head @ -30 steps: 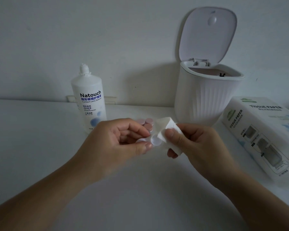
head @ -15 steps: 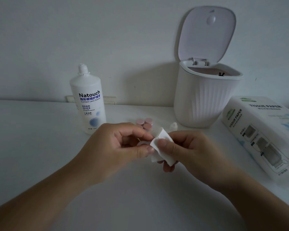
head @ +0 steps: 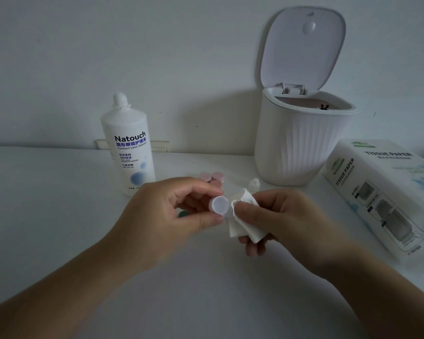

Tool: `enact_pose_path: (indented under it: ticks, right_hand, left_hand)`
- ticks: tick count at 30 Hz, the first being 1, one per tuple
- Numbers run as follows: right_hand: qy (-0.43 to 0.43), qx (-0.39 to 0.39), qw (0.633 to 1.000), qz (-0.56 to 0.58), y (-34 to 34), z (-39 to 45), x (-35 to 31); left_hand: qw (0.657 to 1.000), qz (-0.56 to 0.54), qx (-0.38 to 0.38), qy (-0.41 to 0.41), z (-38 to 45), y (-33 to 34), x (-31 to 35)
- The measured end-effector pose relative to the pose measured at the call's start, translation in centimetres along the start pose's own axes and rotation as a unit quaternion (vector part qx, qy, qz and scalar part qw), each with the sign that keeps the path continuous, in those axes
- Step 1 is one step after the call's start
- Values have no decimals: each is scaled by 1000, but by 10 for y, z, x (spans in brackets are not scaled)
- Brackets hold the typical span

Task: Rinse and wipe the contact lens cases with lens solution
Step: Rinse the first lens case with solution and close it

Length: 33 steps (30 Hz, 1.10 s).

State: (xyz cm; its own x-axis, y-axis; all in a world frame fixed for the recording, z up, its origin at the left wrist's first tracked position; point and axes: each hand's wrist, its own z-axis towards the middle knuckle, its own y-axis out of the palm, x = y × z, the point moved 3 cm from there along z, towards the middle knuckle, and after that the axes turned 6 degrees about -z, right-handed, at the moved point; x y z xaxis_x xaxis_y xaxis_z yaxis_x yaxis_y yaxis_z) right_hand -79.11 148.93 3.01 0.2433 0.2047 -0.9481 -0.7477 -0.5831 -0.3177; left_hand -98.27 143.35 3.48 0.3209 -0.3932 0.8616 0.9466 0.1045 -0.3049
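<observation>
My left hand (head: 167, 216) pinches a small white round lens case cup (head: 219, 204) between thumb and fingers, its flat face turned toward me. Beside it, my right hand (head: 279, 218) grips a folded white tissue (head: 242, 221) that touches the cup's right edge. Behind my hands lie several pink lens case pieces (head: 212, 178) on the white table (head: 47, 204). A white bottle of lens solution (head: 127, 148) stands upright at the back left with its cap off; a small white cap (head: 254, 184) sits near the bin. Something green (head: 182, 214) shows under my left palm.
A white ribbed bin (head: 301, 140) with its lid up stands at the back right against the wall. A tissue paper box (head: 387, 192) lies on the right side of the table.
My left hand has turned the case cup so its flat round face shows. The tissue has slid off the cup to its right side.
</observation>
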Motion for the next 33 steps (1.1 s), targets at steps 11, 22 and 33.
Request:
enact_pose_path:
  ticks: [11,22,33]
  right_hand:
    - [1,-77,994,-76,8,-4,1]
    - [-6,-56,998,-29,2,-2,3]
    - [-24,32,999,-8,0,0,0]
  left_hand:
    - [994,64,-70,54,2,-1,6]
    - [999,7,-42,32,-4,4,-2]
    - [997,42,28,62,-6,8,2]
